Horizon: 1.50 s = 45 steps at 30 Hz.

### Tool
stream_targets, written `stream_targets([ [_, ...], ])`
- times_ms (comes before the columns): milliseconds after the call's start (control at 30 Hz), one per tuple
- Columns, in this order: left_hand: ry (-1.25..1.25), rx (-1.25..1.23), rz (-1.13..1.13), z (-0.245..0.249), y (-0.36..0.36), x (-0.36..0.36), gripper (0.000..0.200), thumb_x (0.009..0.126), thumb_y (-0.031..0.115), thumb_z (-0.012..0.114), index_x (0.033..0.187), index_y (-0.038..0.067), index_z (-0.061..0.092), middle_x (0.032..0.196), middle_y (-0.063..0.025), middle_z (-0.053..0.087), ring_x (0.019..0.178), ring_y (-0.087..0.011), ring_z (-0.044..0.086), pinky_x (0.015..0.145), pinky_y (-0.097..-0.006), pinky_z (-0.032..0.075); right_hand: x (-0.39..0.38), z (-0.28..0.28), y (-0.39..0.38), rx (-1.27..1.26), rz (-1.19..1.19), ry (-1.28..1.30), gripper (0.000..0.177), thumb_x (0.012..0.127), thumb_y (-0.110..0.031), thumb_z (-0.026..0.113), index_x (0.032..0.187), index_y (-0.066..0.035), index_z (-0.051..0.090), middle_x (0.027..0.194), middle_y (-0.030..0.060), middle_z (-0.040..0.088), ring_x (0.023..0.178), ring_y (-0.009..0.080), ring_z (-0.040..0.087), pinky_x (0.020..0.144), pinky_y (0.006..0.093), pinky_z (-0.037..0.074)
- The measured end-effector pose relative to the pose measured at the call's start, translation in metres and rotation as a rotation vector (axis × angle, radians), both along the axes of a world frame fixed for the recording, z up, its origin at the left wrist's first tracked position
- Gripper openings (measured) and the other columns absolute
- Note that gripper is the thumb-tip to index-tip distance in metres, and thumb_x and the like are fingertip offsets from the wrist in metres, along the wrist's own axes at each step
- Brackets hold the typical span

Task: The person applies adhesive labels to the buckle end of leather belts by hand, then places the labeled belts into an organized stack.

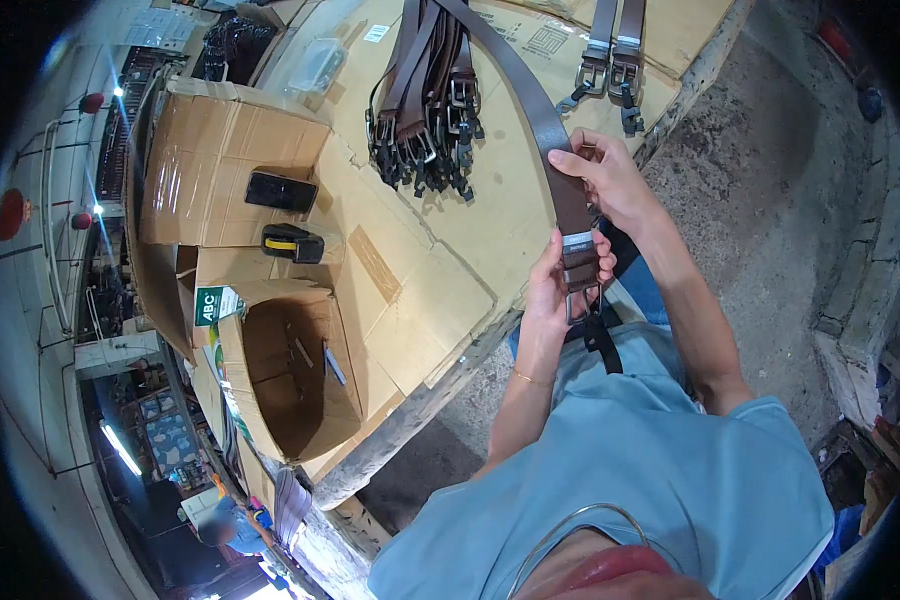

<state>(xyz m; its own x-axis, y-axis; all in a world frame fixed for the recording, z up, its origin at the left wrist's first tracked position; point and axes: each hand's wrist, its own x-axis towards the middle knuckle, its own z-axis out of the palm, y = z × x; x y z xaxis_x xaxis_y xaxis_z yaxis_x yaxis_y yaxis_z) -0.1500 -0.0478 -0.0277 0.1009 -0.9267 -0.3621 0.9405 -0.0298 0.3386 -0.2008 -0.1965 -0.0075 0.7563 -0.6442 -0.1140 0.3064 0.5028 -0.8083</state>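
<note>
A dark brown belt [535, 98] runs from the bundle at the back of the table down into both hands. My left hand [550, 275] is closed around its buckle end, just above a metal buckle [583, 303]. A silvery label band [577, 240] wraps the strap there. Higher up the strap, my right hand [605, 180] pinches the belt with the thumb on its face. A pile of brown belts [425, 95] with buckles lies at the table's back. To its right rest two more belts [610, 60], buckles toward me.
On the cardboard-covered table [440, 300] an opened carton [300, 400] stands at the left front. A black phone [281, 191] and a black-and-yellow tape measure [292, 244] lie on cardboard behind it. A clear plastic box [318, 65] sits farther back. Concrete floor [730, 200] stretches right.
</note>
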Motion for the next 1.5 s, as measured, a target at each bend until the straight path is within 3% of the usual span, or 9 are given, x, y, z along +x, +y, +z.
stream_targets([
  [433, 0.013, -0.076, 0.036, -0.002, -0.002, -0.007, 0.054, 0.091, 0.050, 0.046, 0.105, -0.002, 0.051, 0.085, -0.0097, 0.052, 0.079, -0.0220, 0.049, 0.068, -0.0320, 0.044, 0.003, 0.006, 0.002, 0.018, -0.059, -0.013, 0.013, 0.080, -0.013, 0.069, 0.077, -0.007, 0.058, 0.071, -0.0010, 0.059, 0.058, 0.0041, 0.054, 0.049, 0.0192, 0.043],
  [533, -0.040, -0.066, 0.040, -0.003, 0.000, -0.009, 0.053, 0.092, 0.049, 0.043, 0.106, -0.002, 0.051, 0.090, -0.0107, 0.054, 0.080, -0.0202, 0.053, 0.067, -0.0304, 0.047, 0.004, 0.008, 0.003, 0.067, -0.093, -0.004, 0.018, 0.082, -0.015, 0.068, 0.071, -0.010, 0.054, 0.064, -0.0055, 0.054, 0.050, 0.0000, 0.046, 0.042, 0.0162, 0.032],
  [733, -0.384, 0.132, 0.223, 0.025, 0.002, -0.030, 0.049, 0.098, 0.042, 0.030, 0.128, 0.005, 0.041, 0.112, -0.0137, 0.057, 0.087, -0.0198, 0.062, 0.067, -0.0300, 0.053, 0.000, 0.017, -0.006, 0.125, -0.147, 0.011, 0.018, 0.083, -0.019, 0.068, 0.074, -0.009, 0.055, 0.066, -0.0037, 0.056, 0.050, 0.0011, 0.047, 0.043, 0.0165, 0.034],
  [800, -0.287, -0.050, 0.207, 0.017, 0.004, -0.030, 0.048, 0.096, 0.038, 0.041, 0.129, 0.004, 0.038, 0.115, -0.0166, 0.055, 0.096, -0.0249, 0.062, 0.079, -0.0339, 0.055, -0.002, 0.019, -0.008, 0.073, -0.084, 0.024, 0.019, 0.083, -0.020, 0.068, 0.075, -0.009, 0.055, 0.068, -0.0030, 0.057, 0.051, 0.0016, 0.049, 0.044, 0.0161, 0.036],
  [967, -0.359, -0.096, 0.189, -0.004, 0.002, -0.028, 0.051, 0.097, 0.046, 0.028, 0.127, 0.007, 0.040, 0.110, -0.0120, 0.057, 0.083, -0.0219, 0.064, 0.069, -0.0310, 0.056, -0.002, 0.012, -0.009, 0.073, -0.070, -0.018, 0.019, 0.082, -0.021, 0.069, 0.078, -0.008, 0.056, 0.071, -0.0017, 0.058, 0.054, 0.0023, 0.051, 0.045, 0.0166, 0.039],
  [1167, 0.008, -0.212, 0.199, 0.001, -0.012, -0.029, 0.061, 0.093, 0.055, 0.030, 0.122, 0.004, 0.045, 0.105, -0.0159, 0.059, 0.082, -0.0227, 0.065, 0.069, -0.0340, 0.056, -0.002, 0.011, -0.011, 0.055, -0.025, -0.049, 0.017, 0.081, -0.018, 0.070, 0.079, -0.006, 0.057, 0.074, 0.0001, 0.059, 0.057, 0.0037, 0.054, 0.045, 0.0176, 0.042],
  [1267, -0.079, 0.130, 0.211, 0.010, -0.020, -0.024, 0.064, 0.092, 0.056, 0.035, 0.117, -0.001, 0.049, 0.103, -0.0164, 0.060, 0.082, -0.0229, 0.065, 0.071, -0.0352, 0.056, 0.001, 0.005, -0.010, 0.043, -0.034, -0.049, 0.016, 0.081, -0.015, 0.070, 0.079, -0.005, 0.058, 0.074, 0.0007, 0.059, 0.057, 0.0044, 0.054, 0.046, 0.0181, 0.043],
  [1333, -0.047, -0.012, 0.134, -0.007, -0.017, -0.013, 0.053, 0.095, 0.047, 0.038, 0.115, -0.001, 0.050, 0.104, -0.0132, 0.059, 0.096, -0.0265, 0.062, 0.077, -0.0386, 0.055, 0.000, 0.009, -0.008, 0.033, -0.031, -0.060, 0.015, 0.081, -0.014, 0.069, 0.079, -0.005, 0.058, 0.073, 0.0009, 0.059, 0.057, 0.0048, 0.055, 0.046, 0.0184, 0.044],
  [1500, 0.090, -0.208, 0.030, -0.026, -0.017, -0.003, 0.051, 0.093, 0.043, 0.046, 0.112, -0.004, 0.052, 0.096, -0.0135, 0.061, 0.088, -0.0227, 0.063, 0.074, -0.0354, 0.055, -0.002, 0.012, -0.007, 0.077, -0.024, -0.094, 0.012, 0.081, -0.012, 0.069, 0.078, -0.005, 0.059, 0.072, 0.0009, 0.060, 0.057, 0.0048, 0.055, 0.047, 0.0189, 0.044],
])
